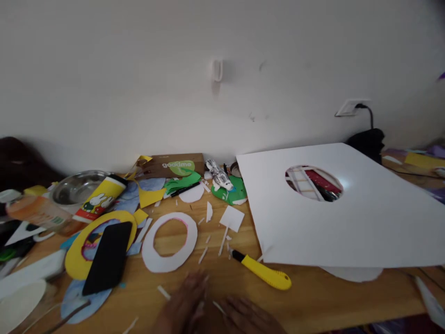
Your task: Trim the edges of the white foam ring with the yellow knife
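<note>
At the table's front edge my left hand (184, 304) is low over the wood, smeared by motion, and its fingers are hard to make out. To its right my right hand (248, 316) lies with fingers stretched out flat, a thin white paper scrap (219, 307) by its fingertips. Another white scrap (163, 292) is beside my left hand. Just beyond the hands are a white ring (149, 248) cut from board and a yellow utility knife (266, 272) with its blade pointing left. A small white square (232, 218) and several slivers lie between them.
A large white board (292, 236) with an oval hole covers the right side. On the left are a black phone (109, 257) on a yellow ring (74, 250), a metal bowl (66, 188) and a bottle (38, 213). A brown box (153, 167) stands against the wall.
</note>
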`<state>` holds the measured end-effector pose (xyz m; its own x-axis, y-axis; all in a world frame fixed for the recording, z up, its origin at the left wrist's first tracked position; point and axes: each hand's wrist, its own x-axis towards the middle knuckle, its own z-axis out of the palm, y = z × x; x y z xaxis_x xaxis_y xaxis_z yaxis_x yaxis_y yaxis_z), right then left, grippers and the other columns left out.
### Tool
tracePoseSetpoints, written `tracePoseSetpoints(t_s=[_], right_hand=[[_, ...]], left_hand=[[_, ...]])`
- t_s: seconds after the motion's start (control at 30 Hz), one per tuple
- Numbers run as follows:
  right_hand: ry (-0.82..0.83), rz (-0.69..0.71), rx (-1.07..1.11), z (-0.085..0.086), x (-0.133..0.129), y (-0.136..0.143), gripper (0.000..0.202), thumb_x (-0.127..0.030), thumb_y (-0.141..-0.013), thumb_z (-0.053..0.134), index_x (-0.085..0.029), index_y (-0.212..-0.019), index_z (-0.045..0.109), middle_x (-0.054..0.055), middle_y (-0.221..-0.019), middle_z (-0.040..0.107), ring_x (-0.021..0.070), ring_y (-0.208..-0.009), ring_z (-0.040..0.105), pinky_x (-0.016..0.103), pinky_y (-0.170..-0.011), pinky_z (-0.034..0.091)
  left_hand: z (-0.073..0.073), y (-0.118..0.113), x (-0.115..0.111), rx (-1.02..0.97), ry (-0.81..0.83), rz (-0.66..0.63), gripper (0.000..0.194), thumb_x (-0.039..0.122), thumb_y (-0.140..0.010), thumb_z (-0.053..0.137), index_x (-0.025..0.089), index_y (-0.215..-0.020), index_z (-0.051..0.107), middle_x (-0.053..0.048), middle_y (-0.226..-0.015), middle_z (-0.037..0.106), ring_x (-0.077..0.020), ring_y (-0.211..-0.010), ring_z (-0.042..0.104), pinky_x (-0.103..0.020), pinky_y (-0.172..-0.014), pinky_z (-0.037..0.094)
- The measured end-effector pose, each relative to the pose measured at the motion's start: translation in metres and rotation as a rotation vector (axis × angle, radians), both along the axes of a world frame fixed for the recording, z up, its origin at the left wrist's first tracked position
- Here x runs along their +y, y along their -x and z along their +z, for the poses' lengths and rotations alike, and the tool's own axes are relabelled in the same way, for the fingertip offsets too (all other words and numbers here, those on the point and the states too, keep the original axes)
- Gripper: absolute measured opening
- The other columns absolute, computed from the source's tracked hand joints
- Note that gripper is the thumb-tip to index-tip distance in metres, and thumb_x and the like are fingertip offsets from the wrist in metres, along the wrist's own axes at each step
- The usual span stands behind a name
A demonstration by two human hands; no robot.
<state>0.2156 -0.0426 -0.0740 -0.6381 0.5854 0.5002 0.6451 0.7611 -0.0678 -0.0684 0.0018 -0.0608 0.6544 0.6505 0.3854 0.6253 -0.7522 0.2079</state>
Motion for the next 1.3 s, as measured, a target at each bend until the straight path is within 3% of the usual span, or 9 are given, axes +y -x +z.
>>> tracePoseSetpoints(t_s=[0.13,0.3,0.5,0.6,0.77,0.97,1.03,1.13,1.3], right_hand=[[0.220,-0.005,0.008,0.019,-0.018,-0.004,0.072,-0.047,-0.099,0.055,-0.017,-0.159,0.027,0.010,-0.152,0.048,0.0256,-0.140,0.049,0.036,-0.108,0.051],[0.429,-0.208,0.120,0.013,-0.026,0.035,0.087,-0.033,-0.098,0.051,-0.013,-0.162,-0.004,0.019,-0.161,0.031,0.0331,-0.148,0.034,0.052,-0.110,0.048],[0.421,-0.401,0.177,0.020,0.022,0.080,0.092,-0.040,-0.093,0.063,-0.013,-0.162,0.007,0.021,-0.167,0.002,0.0420,-0.153,0.003,0.066,-0.117,0.031],[0.545,-0.413,0.194,0.032,0.056,0.079,0.079,-0.039,-0.096,0.058,-0.008,-0.159,0.021,0.022,-0.167,0.000,0.0407,-0.153,-0.003,0.067,-0.121,0.021],[0.692,-0.339,0.185,0.045,0.076,0.084,0.077,-0.053,-0.101,0.044,0.003,-0.153,0.032,0.029,-0.161,0.022,0.0406,-0.153,0.014,0.062,-0.121,0.025],[0.804,-0.158,0.260,0.067,0.033,0.083,0.064,-0.042,-0.104,0.045,-0.015,-0.158,0.027,0.012,-0.157,0.043,0.0192,-0.144,0.044,0.031,-0.112,0.046],[0.713,-0.220,0.373,0.061,0.019,0.074,0.059,-0.038,-0.106,0.038,-0.015,-0.159,0.023,0.012,-0.155,0.046,0.0186,-0.142,0.046,0.032,-0.108,0.050],[0.323,-0.253,0.226,0.031,0.003,0.059,0.069,-0.038,-0.099,0.049,-0.008,-0.157,0.027,0.018,-0.160,0.035,0.0377,-0.149,0.030,0.057,-0.112,0.044],[-0.124,-0.392,-0.058,-0.024,-0.007,0.050,0.057,-0.027,-0.096,0.054,-0.003,-0.147,0.045,0.018,-0.148,0.053,0.0345,-0.130,0.057,0.041,-0.098,0.057]], left_hand=[[0.026,0.013,-0.021,-0.088,0.077,0.330,0.050,0.015,-0.099,0.046,0.026,-0.148,0.044,-0.010,-0.153,0.052,-0.0251,-0.146,0.041,-0.050,-0.116,0.040],[0.002,-0.007,-0.050,-0.094,0.157,0.637,0.044,0.025,-0.101,0.045,0.015,-0.144,0.049,-0.020,-0.162,0.035,-0.0327,-0.151,0.029,-0.060,-0.115,0.039],[-0.006,-0.037,-0.051,-0.156,0.286,0.658,0.044,0.022,-0.104,0.032,0.013,-0.146,0.046,-0.017,-0.150,0.054,-0.0239,-0.140,0.050,-0.051,-0.112,0.047],[-0.002,-0.038,-0.047,-0.008,0.163,0.523,0.047,0.025,-0.104,0.036,0.015,-0.150,0.042,-0.016,-0.154,0.049,-0.0250,-0.142,0.047,-0.052,-0.111,0.048],[-0.004,-0.043,-0.045,0.258,-0.184,0.330,0.095,0.062,-0.093,0.051,0.003,-0.159,0.017,-0.025,-0.154,0.045,-0.0407,-0.143,0.043,-0.061,-0.104,0.049],[-0.009,-0.055,-0.037,0.237,-0.251,0.406,0.072,0.018,-0.096,0.040,0.005,-0.161,0.013,-0.025,-0.162,0.032,-0.0404,-0.151,0.028,-0.058,-0.114,0.037],[-0.012,-0.054,-0.031,0.278,-0.235,0.392,0.072,0.017,-0.094,0.041,0.010,-0.161,0.015,-0.023,-0.163,0.032,-0.0395,-0.150,0.029,-0.059,-0.111,0.039],[-0.019,-0.045,-0.022,0.331,-0.213,0.306,0.068,0.025,-0.096,0.046,0.019,-0.160,0.026,-0.019,-0.161,0.037,-0.0373,-0.146,0.039,-0.060,-0.105,0.047],[-0.039,-0.027,-0.018,0.107,-0.219,0.094,0.053,0.024,-0.097,0.053,0.014,-0.149,0.045,-0.017,-0.144,0.061,-0.0235,-0.132,0.058,-0.033,-0.101,0.056]])
